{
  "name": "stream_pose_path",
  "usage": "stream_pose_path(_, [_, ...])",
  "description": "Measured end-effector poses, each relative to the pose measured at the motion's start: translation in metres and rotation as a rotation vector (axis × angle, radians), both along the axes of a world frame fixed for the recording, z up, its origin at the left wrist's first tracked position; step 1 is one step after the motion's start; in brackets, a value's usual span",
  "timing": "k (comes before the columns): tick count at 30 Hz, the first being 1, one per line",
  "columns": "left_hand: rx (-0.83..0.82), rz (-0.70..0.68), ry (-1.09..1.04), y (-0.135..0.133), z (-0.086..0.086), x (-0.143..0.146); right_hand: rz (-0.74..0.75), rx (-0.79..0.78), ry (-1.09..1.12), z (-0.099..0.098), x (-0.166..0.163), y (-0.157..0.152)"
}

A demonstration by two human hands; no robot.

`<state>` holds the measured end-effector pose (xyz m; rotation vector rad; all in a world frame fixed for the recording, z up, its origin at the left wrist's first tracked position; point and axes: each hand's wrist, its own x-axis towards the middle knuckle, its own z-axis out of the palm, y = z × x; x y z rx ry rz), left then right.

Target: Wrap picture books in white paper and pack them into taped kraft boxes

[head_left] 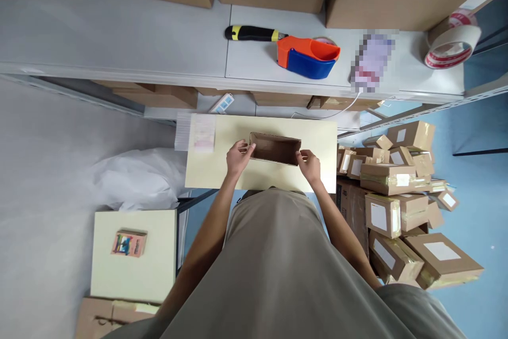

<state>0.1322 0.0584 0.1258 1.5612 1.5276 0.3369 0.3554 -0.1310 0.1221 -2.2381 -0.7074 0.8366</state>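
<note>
An open, narrow cardboard box (277,148) rests on the pale yellow tabletop (214,175) in front of my body, its dark inside facing up. At its left end, my left hand (238,160) grips the wall, the thumb lying over the rim. My right hand (309,165) holds the right end with bent fingers at the edge. No contents can be made out inside the box. Left of it, a stack of paper sheets (203,134) lies at the table's corner.
Behind the table, a grey shelf (159,37) carries an orange and blue tape dispenser (307,57), a blurred phone (373,61), tape rolls (452,45) and large cartons. Taped parcels (387,177) pile up at right. A side table (159,270) bears a small pink box (129,243).
</note>
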Motion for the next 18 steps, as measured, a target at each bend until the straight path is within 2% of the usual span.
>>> stream_pose_path(6, [0.143, -0.095, 0.108, 0.011, -0.006, 0.014, 0.041, -0.01, -0.045, -0.008, 0.015, -0.009])
stream_pose_path(13, [0.236, -0.081, 0.247, 0.012, -0.024, -0.004, 0.05, 0.009, -0.058, -0.032, 0.015, -0.017])
stream_pose_path(18, [0.235, -0.071, 0.227, 0.009, -0.038, -0.009, 0.044, -0.006, 0.005, -0.045, 0.011, -0.016])
